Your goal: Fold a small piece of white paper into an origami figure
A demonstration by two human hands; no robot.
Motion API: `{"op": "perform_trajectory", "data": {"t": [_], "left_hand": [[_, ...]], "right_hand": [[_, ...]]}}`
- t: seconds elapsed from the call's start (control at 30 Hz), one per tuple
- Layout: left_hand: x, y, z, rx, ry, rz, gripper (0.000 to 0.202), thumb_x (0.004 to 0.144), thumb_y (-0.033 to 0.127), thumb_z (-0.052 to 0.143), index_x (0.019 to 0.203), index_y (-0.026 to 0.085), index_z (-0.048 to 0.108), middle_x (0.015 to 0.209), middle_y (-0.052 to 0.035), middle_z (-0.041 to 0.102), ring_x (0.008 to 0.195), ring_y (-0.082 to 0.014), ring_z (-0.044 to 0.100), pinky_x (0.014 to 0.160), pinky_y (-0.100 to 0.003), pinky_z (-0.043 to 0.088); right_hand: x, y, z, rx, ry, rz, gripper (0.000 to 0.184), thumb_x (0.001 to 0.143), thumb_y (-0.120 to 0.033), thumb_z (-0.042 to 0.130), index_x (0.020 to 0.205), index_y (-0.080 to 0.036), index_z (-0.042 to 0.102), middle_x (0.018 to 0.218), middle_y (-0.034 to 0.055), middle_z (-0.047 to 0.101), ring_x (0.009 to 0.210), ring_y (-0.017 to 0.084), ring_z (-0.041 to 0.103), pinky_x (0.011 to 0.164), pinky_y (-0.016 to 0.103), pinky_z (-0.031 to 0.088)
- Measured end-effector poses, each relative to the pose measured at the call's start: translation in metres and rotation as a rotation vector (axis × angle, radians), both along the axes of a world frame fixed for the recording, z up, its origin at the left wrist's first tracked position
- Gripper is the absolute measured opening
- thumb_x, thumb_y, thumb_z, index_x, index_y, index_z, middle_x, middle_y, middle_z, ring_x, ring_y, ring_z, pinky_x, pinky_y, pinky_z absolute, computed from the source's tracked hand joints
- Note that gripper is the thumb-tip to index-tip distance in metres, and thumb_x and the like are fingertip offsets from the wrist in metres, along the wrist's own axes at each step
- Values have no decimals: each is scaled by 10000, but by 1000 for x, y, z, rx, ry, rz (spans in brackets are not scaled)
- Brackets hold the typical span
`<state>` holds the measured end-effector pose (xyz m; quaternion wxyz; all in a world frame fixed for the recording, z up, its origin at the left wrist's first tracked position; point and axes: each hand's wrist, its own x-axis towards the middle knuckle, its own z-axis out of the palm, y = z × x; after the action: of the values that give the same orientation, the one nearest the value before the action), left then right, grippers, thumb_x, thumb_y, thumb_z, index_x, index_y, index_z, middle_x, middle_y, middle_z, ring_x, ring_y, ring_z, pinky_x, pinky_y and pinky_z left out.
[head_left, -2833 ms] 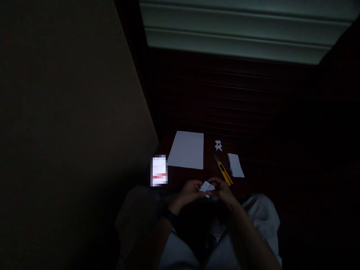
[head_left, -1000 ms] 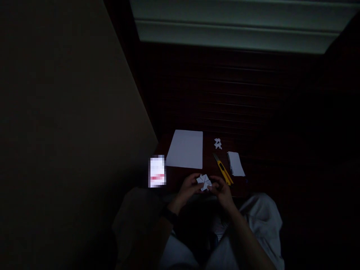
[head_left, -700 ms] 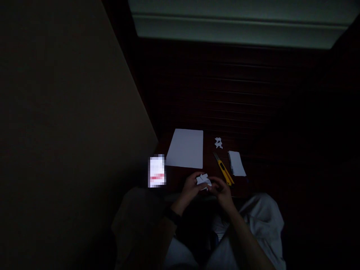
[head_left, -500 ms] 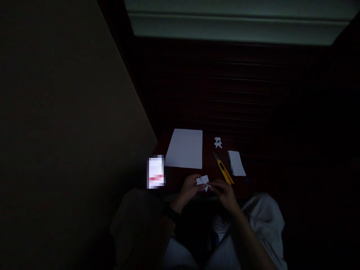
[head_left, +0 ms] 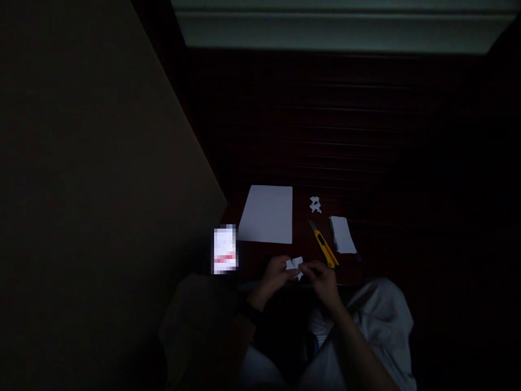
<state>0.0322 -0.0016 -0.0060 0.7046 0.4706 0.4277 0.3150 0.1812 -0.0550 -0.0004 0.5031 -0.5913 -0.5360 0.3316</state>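
A small folded white paper (head_left: pixel 293 264) with pointed flaps is between my two hands, over the near edge of the dark table. My left hand (head_left: pixel 278 271) grips it from the left, thumb in front and fingers behind. From the right, my right hand (head_left: pixel 321 276) pinches the paper's right side between thumb and fingertips. A yellow box cutter (head_left: pixel 324 245) with its blade out lies just beyond my right hand. The dim light hides the finer folds.
A large white sheet (head_left: pixel 267 214) lies at the table's back left. Small folded paper pieces (head_left: pixel 315 205) sit at the back, and a stack of white paper (head_left: pixel 342 235) at right. A lit, blurred screen (head_left: pixel 224 250) stands at left, near a wall (head_left: pixel 101 163).
The folded paper has turned slightly and sits a little lower and to the right. My right fingers have shifted on its right side. The view has tipped slightly.
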Motion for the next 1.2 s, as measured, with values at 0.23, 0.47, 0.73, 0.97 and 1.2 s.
{"op": "perform_trajectory", "data": {"t": [0.23,0.47,0.73,0.97,1.2], "left_hand": [[0,0,-5,4,9,18,264,575,244,718,749,113,569,689,-32,624,628,-156,602,554,-246,478],[-1,2,-3,15,30,-39,298,558,272,739,761,98,606,721,-53,640,662,-168,608,582,-259,482],[0,1,2,-11,-22,-81,306,567,282,737,780,90,630,742,-59,641,658,-164,602,619,-285,488],[2,0,-11,40,36,-30,283,578,300,724,746,100,612,712,-41,631,640,-157,593,576,-257,472],[2,0,-11,82,70,-28,258,575,272,721,738,103,613,704,-42,635,623,-152,588,542,-230,444]], "right_hand": [[-3,-2,-4,-61,-1,-60,152,742,-318,579,744,-184,652,739,37,664,719,195,605,683,293,448],[-5,-2,-7,-75,-24,-106,206,762,-353,546,751,-172,644,736,49,660,706,198,595,667,292,444],[-2,-1,1,7,-84,12,174,789,-319,520,780,-193,639,796,52,642,782,201,580,726,307,432],[-5,1,-8,-47,-51,-72,170,775,-315,527,760,-181,630,756,48,648,735,200,592,685,297,437],[-14,-1,-10,-65,-122,-193,140,751,-258,513,739,-178,626,720,44,654,687,195,598,639,280,435]]}}
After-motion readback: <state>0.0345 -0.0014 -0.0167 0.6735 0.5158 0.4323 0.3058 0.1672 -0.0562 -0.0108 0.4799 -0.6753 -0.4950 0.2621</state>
